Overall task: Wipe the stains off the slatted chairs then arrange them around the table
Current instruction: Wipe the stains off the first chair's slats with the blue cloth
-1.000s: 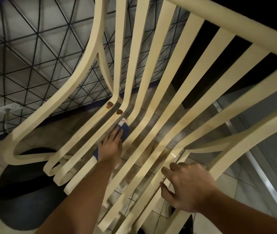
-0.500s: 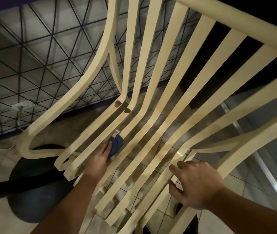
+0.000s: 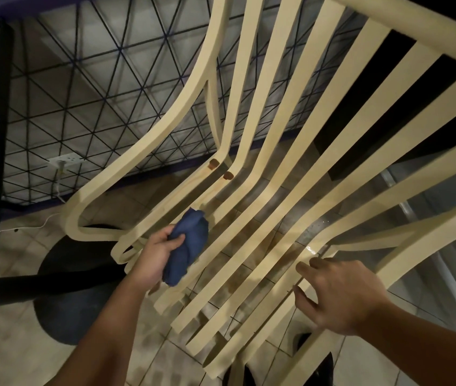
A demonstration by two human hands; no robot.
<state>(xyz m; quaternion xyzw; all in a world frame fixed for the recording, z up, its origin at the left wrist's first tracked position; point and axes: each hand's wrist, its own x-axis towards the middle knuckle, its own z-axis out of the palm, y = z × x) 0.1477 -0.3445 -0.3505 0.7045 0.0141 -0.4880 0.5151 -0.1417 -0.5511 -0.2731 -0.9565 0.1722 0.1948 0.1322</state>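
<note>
A cream slatted chair fills the view, its curved slats running from top right down to the front. Two brown stains sit on the left slats near the bend of the seat. My left hand grips a bunched blue cloth over the left seat slats, below the stains. My right hand holds the right side of the seat, fingers curled over the slat by the armrest.
A black round table base stands on the tiled floor at the left. Behind the chair a wall with a black triangular grid carries a white socket and cable. A metal rail runs at the right.
My left hand has drawn back from the stains toward the seat's front, and the cloth is now bunched up in its grip. My right hand stays on the right slat.
</note>
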